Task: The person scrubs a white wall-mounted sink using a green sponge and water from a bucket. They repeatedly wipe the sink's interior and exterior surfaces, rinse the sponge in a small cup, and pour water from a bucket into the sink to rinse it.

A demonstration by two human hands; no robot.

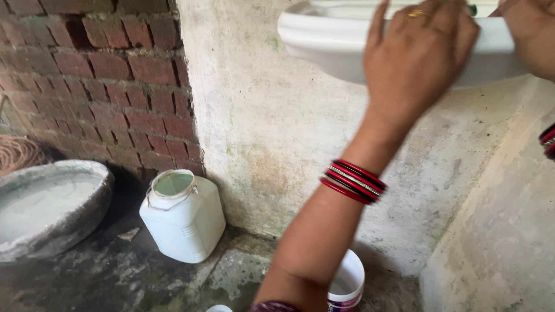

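Left hand [419, 58] up on the front rim of the white wash basin [335, 49], fingers spread wide and pressed flat on it, not wrapped round anything. Red bangles [354, 181] on that wrist. Right hand [529, 29] just beside it, touching the same rim; cannot tell how far open. Far below the hands: 1 white plastic jar [184, 216], 1 small white bucket [347, 283], 1 grey cement bowl [49, 208].

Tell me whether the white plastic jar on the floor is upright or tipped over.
Upright. The white plastic jar stands on its base on the floor, its round mouth facing up, wire handle lying at the neck.
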